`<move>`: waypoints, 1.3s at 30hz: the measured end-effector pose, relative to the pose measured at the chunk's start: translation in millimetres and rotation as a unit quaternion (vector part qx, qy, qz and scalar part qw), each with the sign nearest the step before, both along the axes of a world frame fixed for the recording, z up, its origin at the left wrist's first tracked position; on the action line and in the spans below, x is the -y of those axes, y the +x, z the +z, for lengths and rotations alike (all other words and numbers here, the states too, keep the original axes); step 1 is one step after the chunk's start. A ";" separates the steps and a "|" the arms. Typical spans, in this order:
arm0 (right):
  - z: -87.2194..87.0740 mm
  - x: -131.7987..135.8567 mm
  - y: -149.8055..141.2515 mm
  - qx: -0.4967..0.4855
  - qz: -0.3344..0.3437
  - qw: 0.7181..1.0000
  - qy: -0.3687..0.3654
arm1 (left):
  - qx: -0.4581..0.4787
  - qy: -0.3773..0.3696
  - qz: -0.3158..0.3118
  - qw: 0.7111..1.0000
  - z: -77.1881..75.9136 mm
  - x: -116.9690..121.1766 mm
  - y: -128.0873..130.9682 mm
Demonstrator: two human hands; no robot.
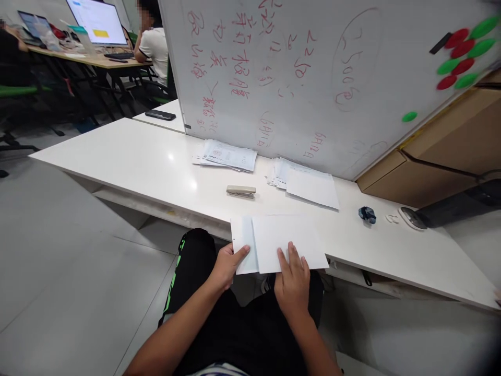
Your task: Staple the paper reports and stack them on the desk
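White and long, the table (pixel 136 162) runs across an office floor of pale tiles, with a whiteboard (pixel 297 68) covered in red writing standing along its far edge. You sit at the near edge with both hands on a small set of white sheets (pixel 279 240) that overhangs the table's front lip, right in front of your lap.

Your left hand (pixel 227 266) takes the sheets at their left end — thumb on top, the fingers underneath and out of sight, so it looks like a pinch on the paper's corner, though the underside is hidden. Your right hand (pixel 293 279) lies flat on the lower edge of the top sheet, fingers pressed together and pointing away from you, holding the paper down rather than closing around it.

Beyond the sheets, a beige stapler (pixel 241 191) lies on its own in the middle of the table, well apart from both hands. Behind it, against the whiteboard, sit two paper piles — a printed stack (pixel 227 155) on the left and a fanned stack (pixel 309 185) on the right. Farther right lie a crumpled blue thing (pixel 367 214) and a round grey disc (pixel 410 218). At a desk in the far left corner, another person (pixel 152 44) sits facing a monitor (pixel 97 21).
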State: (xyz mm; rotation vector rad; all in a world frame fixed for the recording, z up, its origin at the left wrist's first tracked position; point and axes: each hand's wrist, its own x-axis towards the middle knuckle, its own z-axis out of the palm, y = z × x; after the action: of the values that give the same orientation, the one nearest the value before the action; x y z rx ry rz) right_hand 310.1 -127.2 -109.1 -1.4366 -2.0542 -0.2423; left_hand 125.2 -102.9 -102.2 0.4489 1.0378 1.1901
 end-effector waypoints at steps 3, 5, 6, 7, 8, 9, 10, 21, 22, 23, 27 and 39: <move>-1.5 2.3 -10.0 0.019 0.011 0.999 -0.031 | 0.027 0.017 -0.011 0.999 -0.6 0.4 6.7; -2.3 3.3 -12.6 0.022 0.013 0.999 -0.048 | 0.039 0.022 -0.015 0.999 -0.7 1.1 7.5; -2.5 3.7 -12.8 0.022 0.014 0.998 -0.052 | 0.037 0.020 -0.014 0.999 -0.8 1.4 7.1; -2.6 4.3 -12.3 0.022 0.014 0.998 -0.055 | 0.033 0.016 -0.011 0.999 -1.2 1.6 6.5; -2.7 4.9 -11.5 0.022 0.015 0.998 -0.054 | 0.027 0.012 -0.009 1.000 -1.8 1.8 6.0; -2.8 5.5 -10.5 0.022 0.015 0.998 -0.054 | 0.018 0.009 -0.007 1.000 -2.6 1.8 5.6; -3.0 6.2 -9.4 0.023 0.015 0.998 -0.053 | 0.006 0.008 -0.004 1.000 -3.6 1.8 5.4; -11.4 8.5 -5.3 0.029 0.030 0.998 -0.046 | 0.033 0.022 -0.059 0.998 3.3 7.4 10.7; -11.0 8.4 -6.4 0.032 0.032 0.998 -0.049 | 0.056 0.014 -0.086 0.995 6.8 8.9 10.4; -10.2 8.5 -7.5 0.036 0.033 0.997 -0.052 | 0.070 0.005 -0.110 0.991 10.0 10.2 10.2; -4.1 8.0 -7.7 0.051 0.048 0.995 -0.073 | 0.024 -0.001 -0.141 0.990 14.3 10.2 13.0; 13.4 -9.6 40.3 -0.602 -0.097 0.738 -0.290 | -0.073 0.035 -0.179 0.981 7.3 -3.0 -14.9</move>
State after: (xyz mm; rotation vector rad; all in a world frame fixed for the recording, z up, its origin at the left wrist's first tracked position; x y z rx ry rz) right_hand 350.3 -117.5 -95.6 -1.4812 -0.8669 1.0856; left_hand 110.4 -100.0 -94.8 0.7537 0.9907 0.8820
